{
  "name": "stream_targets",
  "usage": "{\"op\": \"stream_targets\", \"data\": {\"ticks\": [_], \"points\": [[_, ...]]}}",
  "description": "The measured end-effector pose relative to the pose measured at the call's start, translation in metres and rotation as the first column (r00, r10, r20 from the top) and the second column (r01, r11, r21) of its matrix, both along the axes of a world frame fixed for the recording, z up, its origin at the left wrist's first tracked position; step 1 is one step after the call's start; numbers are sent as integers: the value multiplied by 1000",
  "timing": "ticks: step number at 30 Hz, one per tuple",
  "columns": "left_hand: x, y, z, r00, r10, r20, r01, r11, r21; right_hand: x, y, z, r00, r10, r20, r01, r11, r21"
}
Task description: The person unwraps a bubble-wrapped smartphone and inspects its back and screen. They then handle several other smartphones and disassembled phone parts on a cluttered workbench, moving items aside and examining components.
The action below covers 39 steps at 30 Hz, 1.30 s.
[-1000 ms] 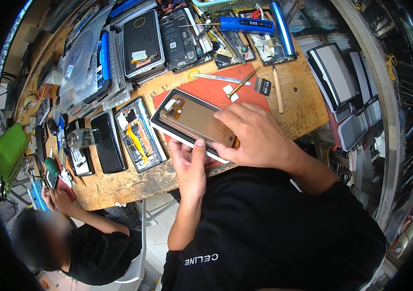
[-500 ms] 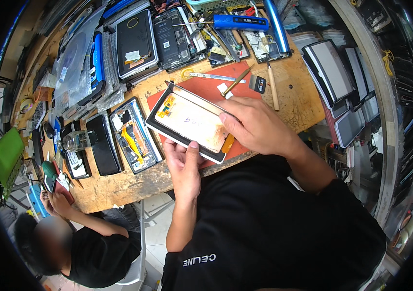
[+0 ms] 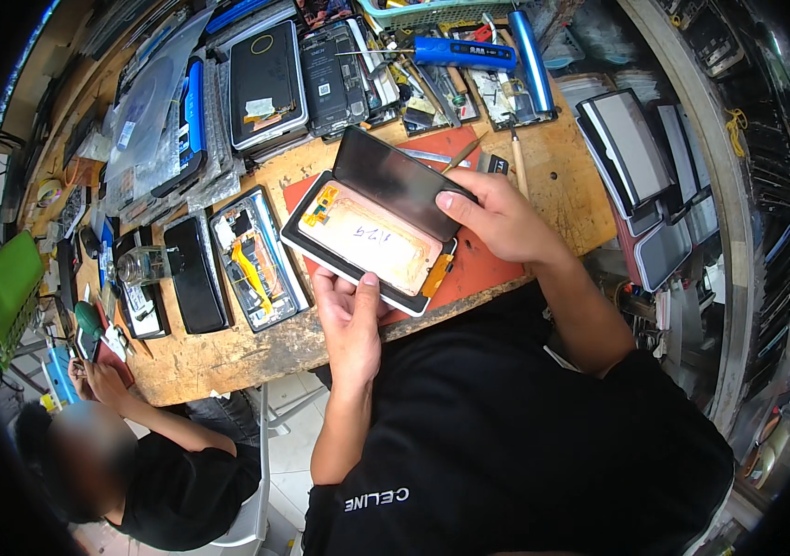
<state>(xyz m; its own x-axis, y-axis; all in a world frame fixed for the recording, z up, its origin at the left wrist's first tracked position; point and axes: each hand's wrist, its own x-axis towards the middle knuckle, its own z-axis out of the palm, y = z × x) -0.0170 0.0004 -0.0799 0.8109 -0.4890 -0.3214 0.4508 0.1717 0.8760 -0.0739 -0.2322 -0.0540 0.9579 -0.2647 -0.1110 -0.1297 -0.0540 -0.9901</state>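
Observation:
My left hand (image 3: 350, 324) is closed on the near edge of a shallow white tray (image 3: 344, 271) with a black inner border, thumb on top and fingers below. In it lies a copper-coloured panel (image 3: 372, 246) with pen marks, an orange flex cable (image 3: 323, 204) at its left end and an orange strip at its near right corner. A dark glossy phone screen (image 3: 395, 181) is tilted up along the panel's far edge. My right hand (image 3: 497, 213) grips that screen's right end, thumb on its face. Whether the screen is joined to the panel, I cannot tell.
Under the tray lies a red mat (image 3: 483, 264) on the wooden bench (image 3: 228, 366). An opened phone (image 3: 258, 259) and a dark phone (image 3: 197, 276) lie to the left. A blue pen-shaped tool (image 3: 465, 53) rests at the back. Another person's hand (image 3: 108, 385) works at lower left.
My right hand has tipped the dark screen up and away from me, so its glossy face now shows broadly. More of the copper-coloured panel is uncovered. My left hand has hardly moved.

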Motion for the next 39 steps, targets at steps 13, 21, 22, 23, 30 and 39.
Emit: {"op": "stream_targets", "data": {"ticks": [13,21,22,23,30,39], "points": [[1,5,-11,1000,-1,13,2,1000,-26,-4,-11,-14,992,-108,63,50,804,593],[1,4,-5,1000,-17,23,16,997,72,-6,-8,-7,991,-84,108,11,835,551],[1,6,-2,999,-31,17,29,994,108,-7,-8,-6,990,-86,114,10,836,548],[1,7,1,999,-33,-15,34,995,92,-8,-7,-5,989,-87,119,8,838,545],[9,38,29,978,-193,-79,206,947,247,-15,-3,9,991,-41,124,-7,932,362],[21,11,46,985,53,165,-9,967,-255,-4,49,34,894,310,323,62,629,-775]]}}
